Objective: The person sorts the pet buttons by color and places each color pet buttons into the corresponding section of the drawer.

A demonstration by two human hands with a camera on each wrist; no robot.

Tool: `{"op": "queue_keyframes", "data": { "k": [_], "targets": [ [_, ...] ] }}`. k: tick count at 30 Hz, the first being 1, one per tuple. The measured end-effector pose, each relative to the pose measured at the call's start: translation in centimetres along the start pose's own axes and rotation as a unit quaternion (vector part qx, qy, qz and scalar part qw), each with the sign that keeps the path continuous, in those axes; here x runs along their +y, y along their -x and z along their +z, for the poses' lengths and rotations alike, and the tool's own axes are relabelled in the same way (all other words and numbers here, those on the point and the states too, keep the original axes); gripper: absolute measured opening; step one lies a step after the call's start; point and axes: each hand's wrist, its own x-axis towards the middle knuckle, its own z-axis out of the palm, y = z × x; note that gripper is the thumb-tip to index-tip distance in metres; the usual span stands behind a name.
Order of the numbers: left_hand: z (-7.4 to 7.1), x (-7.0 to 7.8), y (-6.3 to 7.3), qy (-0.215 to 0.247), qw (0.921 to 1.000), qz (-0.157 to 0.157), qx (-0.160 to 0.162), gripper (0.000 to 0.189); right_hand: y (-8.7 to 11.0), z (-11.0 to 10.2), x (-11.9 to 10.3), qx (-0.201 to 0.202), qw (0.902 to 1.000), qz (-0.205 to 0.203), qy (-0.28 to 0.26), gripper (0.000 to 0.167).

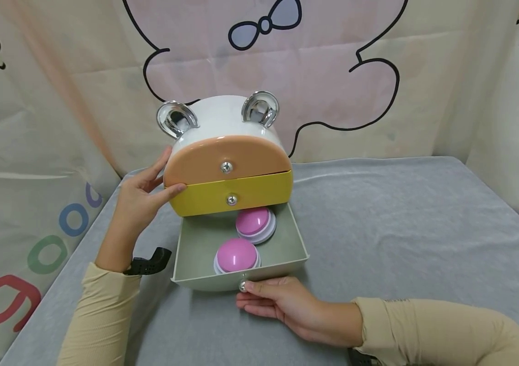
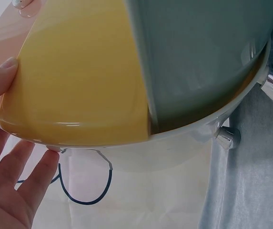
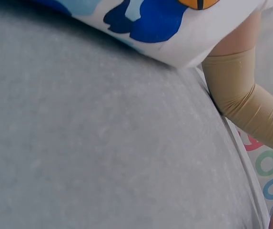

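A small drawer box [image 1: 223, 109] with a rounded white top and two shiny silver ears stands on the cloth. My left hand [image 1: 138, 208] holds its left side, thumb on the front and the other fingers behind the edge, as the left wrist view also shows. The orange drawer [image 1: 195, 165] and yellow drawer [image 1: 264, 189] are closed. Below them the pale green drawer [image 1: 200, 249] is pulled out. Inside it lie two round pink-and-white pieces, one nearer the back [image 1: 252, 220] and one near the front [image 1: 236, 254]. With thumb and fingers, my right hand [image 1: 287, 307] pinches that drawer's silver knob [image 1: 242, 286].
Grey cloth [image 1: 401, 229] covers the table on both sides of the box. Behind stands a printed curtain [image 1: 333, 91] with a bow drawing, and another patterned sheet [image 1: 35, 203] hangs at the left. Silver feet [image 2: 227, 137] show under the box in the left wrist view.
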Motion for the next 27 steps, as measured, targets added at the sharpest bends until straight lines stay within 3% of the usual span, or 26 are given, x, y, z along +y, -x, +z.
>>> {"op": "queue_keyframes", "data": {
  "k": [27],
  "targets": [
    [-0.1,0.2,0.0,0.002,0.9998,-0.017,-0.006,0.066,-1.7,0.1,-1.3,0.021,0.9995,-0.019,0.014,0.041]
  ]
}}
